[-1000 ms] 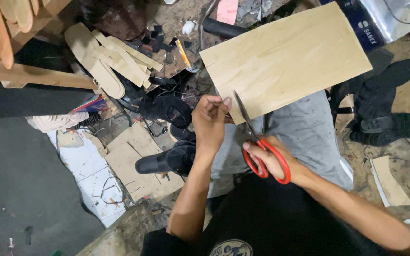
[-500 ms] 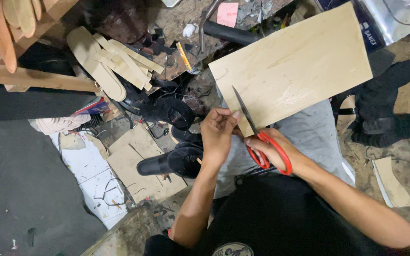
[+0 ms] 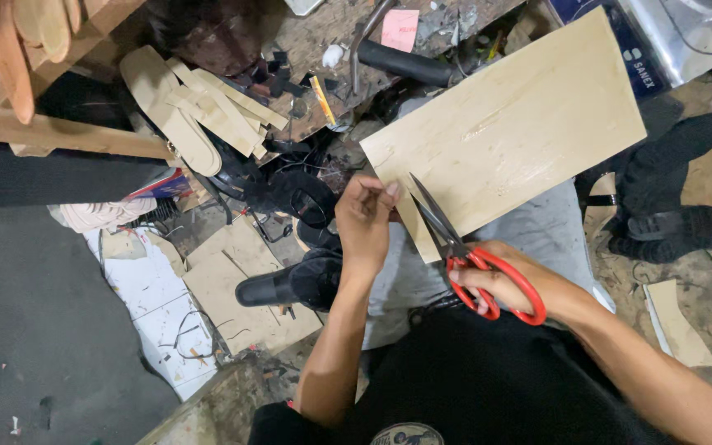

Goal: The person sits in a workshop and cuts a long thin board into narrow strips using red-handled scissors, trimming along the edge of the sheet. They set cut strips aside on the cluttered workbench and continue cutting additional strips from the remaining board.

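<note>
The tan sheet (image 3: 508, 124) lies over the person's lap above a littered floor (image 3: 35, 313) strewn with sole cutouts (image 3: 191, 111). The left hand (image 3: 364, 218) pinches its near edge; the right hand (image 3: 496, 280) grips red-handled scissors (image 3: 471, 255), blades at that edge.

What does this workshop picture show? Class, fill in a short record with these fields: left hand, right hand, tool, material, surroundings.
left hand: left hand pinches the near edge of the tan sheet
right hand: right hand has its fingers through the loops of the scissors
tool: red-handled scissors, blades parted, tips over the sheet's near edge
material: flat, rectangular tan sheet, resting over the person's lap
surroundings: pale sole-shaped cutouts, a black shoe, cardboard scraps on the floor
</note>
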Demonstrator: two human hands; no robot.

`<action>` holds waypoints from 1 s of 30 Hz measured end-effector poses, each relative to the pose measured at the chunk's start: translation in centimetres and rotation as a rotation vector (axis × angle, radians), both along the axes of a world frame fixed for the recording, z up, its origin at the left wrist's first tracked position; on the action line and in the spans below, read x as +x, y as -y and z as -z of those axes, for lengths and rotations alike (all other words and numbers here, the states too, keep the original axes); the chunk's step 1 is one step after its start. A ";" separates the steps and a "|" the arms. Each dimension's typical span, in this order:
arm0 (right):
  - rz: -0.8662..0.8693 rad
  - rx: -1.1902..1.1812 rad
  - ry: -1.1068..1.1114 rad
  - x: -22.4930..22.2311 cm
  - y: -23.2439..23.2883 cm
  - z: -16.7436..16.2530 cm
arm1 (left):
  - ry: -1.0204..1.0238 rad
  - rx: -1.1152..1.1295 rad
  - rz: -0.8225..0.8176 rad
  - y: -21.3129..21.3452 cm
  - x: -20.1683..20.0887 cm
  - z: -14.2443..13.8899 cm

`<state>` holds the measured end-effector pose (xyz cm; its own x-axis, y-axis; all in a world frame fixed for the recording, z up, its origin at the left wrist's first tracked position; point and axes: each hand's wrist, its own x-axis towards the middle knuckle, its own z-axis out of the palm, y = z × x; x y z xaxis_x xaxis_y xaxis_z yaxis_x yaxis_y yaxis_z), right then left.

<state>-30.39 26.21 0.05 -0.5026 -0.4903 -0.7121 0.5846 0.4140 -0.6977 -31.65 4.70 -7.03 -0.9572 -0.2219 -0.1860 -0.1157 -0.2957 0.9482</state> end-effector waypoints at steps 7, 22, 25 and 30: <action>-0.023 0.194 -0.402 -0.3 2.1 0.7 | 0.150 0.217 0.131 -1.7 3.1 -1.0; 0.135 -0.090 -0.644 0.5 4.2 2.4 | 0.171 0.373 0.168 0.5 4.4 -3.8; 0.186 0.010 -0.627 0.7 4.3 3.1 | 0.197 0.287 0.100 0.8 4.3 -2.8; 0.317 -0.011 -0.331 0.7 3.1 2.6 | 0.183 0.035 -0.127 5.4 0.8 -1.2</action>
